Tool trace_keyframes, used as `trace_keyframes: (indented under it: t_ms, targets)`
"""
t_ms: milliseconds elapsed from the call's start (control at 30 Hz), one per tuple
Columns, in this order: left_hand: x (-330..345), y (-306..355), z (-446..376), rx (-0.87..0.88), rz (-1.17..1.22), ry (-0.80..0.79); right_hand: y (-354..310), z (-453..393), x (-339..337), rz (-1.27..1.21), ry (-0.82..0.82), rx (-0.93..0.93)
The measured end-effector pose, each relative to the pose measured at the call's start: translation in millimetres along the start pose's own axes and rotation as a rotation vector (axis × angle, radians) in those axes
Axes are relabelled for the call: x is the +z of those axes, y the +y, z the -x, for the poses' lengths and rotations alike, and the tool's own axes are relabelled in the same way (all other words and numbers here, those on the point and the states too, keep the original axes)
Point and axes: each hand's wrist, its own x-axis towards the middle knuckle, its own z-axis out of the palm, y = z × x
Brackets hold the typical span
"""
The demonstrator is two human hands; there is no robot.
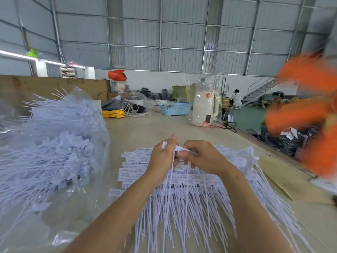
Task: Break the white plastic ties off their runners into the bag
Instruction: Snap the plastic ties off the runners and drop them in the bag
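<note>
Pinching one runner of white ties (179, 149) between them, the left hand (162, 157) and right hand (202, 157) hover above the tabletop (164, 125) pile; tails hang toward the person; the bag (54, 143) lies leftward, nearer the left hand.

Grey corrugated metal wall panels (182, 33) on a steel frame fill the upper frame, evenly lit by daylight. A pale beige worktop (145, 128) spans the centre. At upper middle sit a light blue plastic basket (175, 108), a cream cylindrical appliance (204, 108) and coiled yellow cable (113, 113). A grey metal staircase (260, 92) rises at right above a green floor (246, 115).
</note>
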Motion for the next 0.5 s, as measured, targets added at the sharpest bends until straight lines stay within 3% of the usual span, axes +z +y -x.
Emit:
trace_keyframes:
  t_ms: [200, 300, 367, 433, 500]
  targets:
    - [2.3, 7.2, 1.1, -0.051, -0.009, 0.025, -1.8, -3.9, 3.8, 0.097, 0.066, -0.050]
    - [-1.9, 20.9, 2.1, -0.082, 0.090, 0.050, 17.6, 6.9, -19.8, 0.333, 0.201, 0.053]
    - [-10.0, 35.8, 0.8, -0.045, 0.179, 0.051, 32.9, 16.6, -39.3, 0.230, 0.356, 0.151]
    - [-10.2, 51.7, 3.5, 0.037, 0.254, -0.015, 35.0, 14.1, -43.5, 0.129, 0.492, 0.116]
    - [-3.5, 67.9, 12.2, 0.114, 0.357, -0.104, 25.0, 4.7, -34.1, 0.158, 0.486, 0.066]
